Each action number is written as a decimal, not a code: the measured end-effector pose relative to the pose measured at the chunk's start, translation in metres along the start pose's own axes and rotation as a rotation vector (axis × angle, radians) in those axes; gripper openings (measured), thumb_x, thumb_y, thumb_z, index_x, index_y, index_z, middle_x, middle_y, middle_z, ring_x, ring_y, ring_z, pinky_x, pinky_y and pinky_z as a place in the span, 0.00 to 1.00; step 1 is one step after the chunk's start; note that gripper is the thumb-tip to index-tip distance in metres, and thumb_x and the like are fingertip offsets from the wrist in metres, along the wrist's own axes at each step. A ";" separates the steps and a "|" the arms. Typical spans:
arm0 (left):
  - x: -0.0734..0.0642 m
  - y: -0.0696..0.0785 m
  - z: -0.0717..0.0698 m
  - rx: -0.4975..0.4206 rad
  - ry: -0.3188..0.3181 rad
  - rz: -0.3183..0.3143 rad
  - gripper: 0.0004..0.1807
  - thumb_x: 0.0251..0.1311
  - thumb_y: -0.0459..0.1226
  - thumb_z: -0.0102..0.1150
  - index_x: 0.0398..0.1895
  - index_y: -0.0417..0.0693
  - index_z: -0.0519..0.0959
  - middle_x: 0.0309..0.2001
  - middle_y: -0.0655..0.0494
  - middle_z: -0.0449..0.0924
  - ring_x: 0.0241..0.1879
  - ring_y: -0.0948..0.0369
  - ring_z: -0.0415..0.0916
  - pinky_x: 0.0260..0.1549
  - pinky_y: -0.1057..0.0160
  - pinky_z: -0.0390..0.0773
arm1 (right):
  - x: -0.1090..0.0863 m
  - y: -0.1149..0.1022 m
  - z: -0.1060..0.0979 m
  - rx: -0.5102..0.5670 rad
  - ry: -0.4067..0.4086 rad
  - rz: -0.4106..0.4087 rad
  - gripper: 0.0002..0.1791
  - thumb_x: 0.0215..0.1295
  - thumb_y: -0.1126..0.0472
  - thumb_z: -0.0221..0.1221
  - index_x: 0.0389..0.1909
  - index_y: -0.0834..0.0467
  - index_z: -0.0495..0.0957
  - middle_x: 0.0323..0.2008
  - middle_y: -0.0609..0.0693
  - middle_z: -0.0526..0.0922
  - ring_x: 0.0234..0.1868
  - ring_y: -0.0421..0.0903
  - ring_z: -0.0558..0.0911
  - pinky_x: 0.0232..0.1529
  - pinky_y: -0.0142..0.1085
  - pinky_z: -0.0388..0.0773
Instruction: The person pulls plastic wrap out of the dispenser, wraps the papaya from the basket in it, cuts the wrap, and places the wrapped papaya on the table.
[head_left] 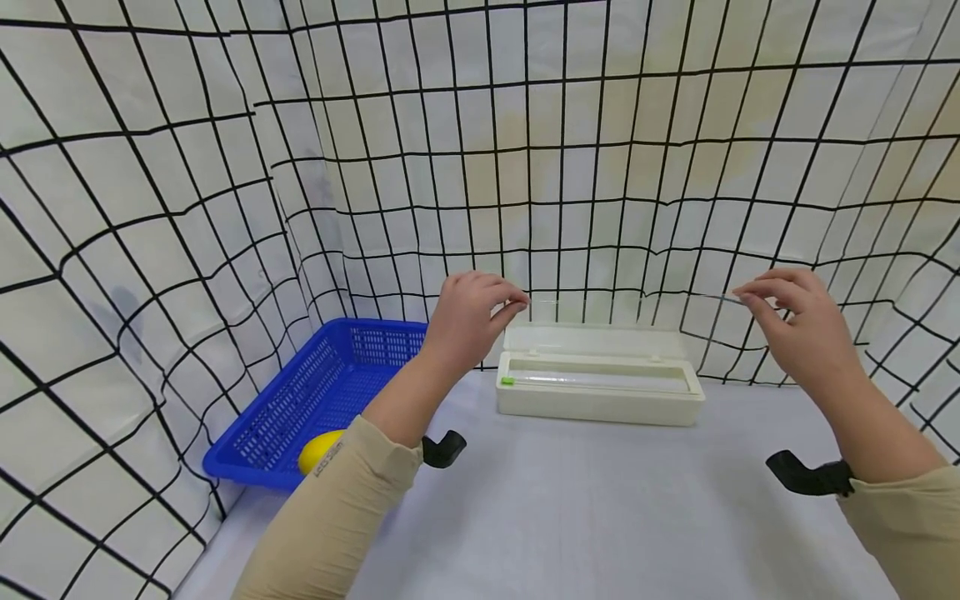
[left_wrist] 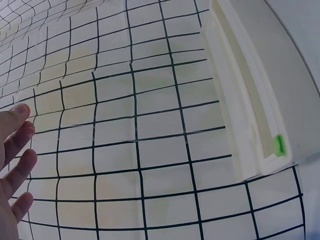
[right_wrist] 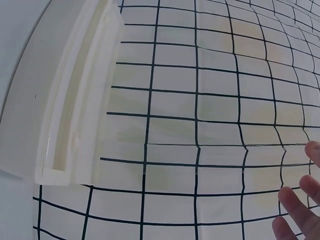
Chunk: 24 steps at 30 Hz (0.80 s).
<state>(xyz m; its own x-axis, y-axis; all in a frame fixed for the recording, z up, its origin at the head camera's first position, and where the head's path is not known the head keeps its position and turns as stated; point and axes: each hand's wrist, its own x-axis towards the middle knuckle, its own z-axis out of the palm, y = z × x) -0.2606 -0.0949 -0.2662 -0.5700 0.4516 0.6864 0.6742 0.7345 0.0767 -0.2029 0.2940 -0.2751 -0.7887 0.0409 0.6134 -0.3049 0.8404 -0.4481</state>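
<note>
While the left hand (head_left: 480, 315) pinches one side of a clear film (head_left: 633, 310) between thumb and fingers, the right hand (head_left: 797, 317) likewise pinches the other. Film: thin, spanning between both hands, near the opened white box (head_left: 600, 407). Box: on tabletop (head_left: 600, 508), green slider (head_left: 507, 381) at left end. Blue basket (head_left: 255, 475): left, yellow object (head_left: 317, 451) inside, partly sleeve-covered.

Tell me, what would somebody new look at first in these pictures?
Probably the bright blue basket on the left, with something yellow inside its near end, partly behind the left sleeve. Then maybe the left hand and right hand, raised on either side of the open white box, pinching what looks like see-through film between them.
</note>
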 end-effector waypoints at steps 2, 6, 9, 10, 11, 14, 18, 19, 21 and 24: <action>-0.002 0.001 -0.002 -0.011 0.013 0.020 0.07 0.66 0.44 0.62 0.42 0.58 0.87 0.42 0.63 0.86 0.50 0.57 0.78 0.55 0.49 0.70 | -0.002 0.000 -0.002 -0.001 0.006 -0.006 0.16 0.77 0.57 0.50 0.49 0.64 0.81 0.60 0.61 0.70 0.55 0.61 0.70 0.44 0.44 0.65; -0.007 0.004 -0.006 -0.034 0.028 0.062 0.06 0.65 0.43 0.63 0.41 0.57 0.88 0.41 0.63 0.85 0.49 0.59 0.78 0.52 0.51 0.71 | -0.008 0.000 -0.006 0.001 0.016 -0.019 0.15 0.76 0.59 0.52 0.49 0.64 0.81 0.58 0.60 0.71 0.55 0.60 0.69 0.39 0.36 0.62; -0.013 0.007 -0.010 -0.044 0.033 0.087 0.06 0.64 0.42 0.64 0.40 0.57 0.88 0.41 0.63 0.86 0.48 0.61 0.78 0.51 0.52 0.70 | -0.014 -0.001 -0.009 -0.001 0.018 -0.037 0.13 0.74 0.60 0.54 0.48 0.64 0.82 0.57 0.60 0.72 0.57 0.60 0.69 0.38 0.34 0.61; -0.015 0.007 -0.011 -0.047 0.035 0.094 0.06 0.64 0.42 0.65 0.40 0.56 0.88 0.41 0.63 0.86 0.48 0.61 0.78 0.52 0.52 0.70 | -0.016 -0.001 -0.011 -0.002 0.019 -0.044 0.12 0.74 0.61 0.55 0.47 0.64 0.82 0.56 0.59 0.73 0.57 0.59 0.69 0.38 0.33 0.61; -0.017 0.008 -0.012 -0.047 0.037 0.102 0.05 0.64 0.42 0.65 0.40 0.56 0.88 0.41 0.63 0.85 0.47 0.62 0.78 0.52 0.52 0.70 | -0.018 -0.001 -0.012 -0.011 0.016 -0.052 0.11 0.73 0.62 0.56 0.47 0.64 0.82 0.56 0.60 0.73 0.57 0.60 0.69 0.37 0.32 0.61; -0.023 0.010 -0.015 -0.050 0.036 0.130 0.05 0.62 0.40 0.66 0.39 0.56 0.88 0.41 0.63 0.85 0.47 0.62 0.78 0.52 0.53 0.70 | -0.027 -0.002 -0.015 -0.043 0.010 -0.078 0.10 0.72 0.63 0.57 0.46 0.63 0.83 0.55 0.60 0.73 0.56 0.61 0.69 0.35 0.27 0.61; -0.034 0.015 -0.019 -0.072 0.016 0.185 0.05 0.60 0.37 0.69 0.38 0.57 0.88 0.40 0.63 0.84 0.47 0.61 0.78 0.49 0.55 0.71 | -0.041 0.000 -0.019 -0.079 0.013 -0.126 0.08 0.70 0.65 0.59 0.44 0.63 0.83 0.54 0.61 0.74 0.57 0.62 0.69 0.46 0.24 0.66; -0.037 0.016 -0.020 -0.076 0.005 0.196 0.05 0.60 0.37 0.69 0.37 0.57 0.88 0.39 0.63 0.84 0.47 0.60 0.77 0.49 0.55 0.71 | -0.044 0.000 -0.019 -0.081 0.014 -0.145 0.07 0.69 0.66 0.60 0.44 0.63 0.83 0.54 0.61 0.75 0.57 0.62 0.69 0.50 0.24 0.65; -0.044 0.019 -0.023 -0.090 -0.019 0.223 0.05 0.59 0.37 0.70 0.37 0.57 0.88 0.39 0.64 0.83 0.46 0.60 0.77 0.49 0.55 0.71 | -0.051 0.001 -0.021 -0.083 0.011 -0.182 0.06 0.67 0.67 0.61 0.42 0.63 0.83 0.52 0.60 0.76 0.56 0.61 0.70 0.56 0.18 0.60; -0.057 0.024 -0.026 -0.104 -0.069 0.260 0.05 0.58 0.38 0.71 0.37 0.58 0.88 0.38 0.64 0.83 0.46 0.61 0.76 0.50 0.56 0.71 | -0.063 0.002 -0.022 -0.073 -0.007 -0.226 0.05 0.63 0.69 0.65 0.38 0.59 0.85 0.49 0.54 0.78 0.57 0.45 0.71 0.53 0.10 0.52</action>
<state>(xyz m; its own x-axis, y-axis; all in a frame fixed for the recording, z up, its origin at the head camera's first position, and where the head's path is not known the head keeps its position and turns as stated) -0.2003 -0.1160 -0.2846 -0.4002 0.6539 0.6420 0.8443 0.5356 -0.0193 -0.1421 0.3051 -0.2999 -0.7085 -0.1558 0.6883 -0.4348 0.8645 -0.2520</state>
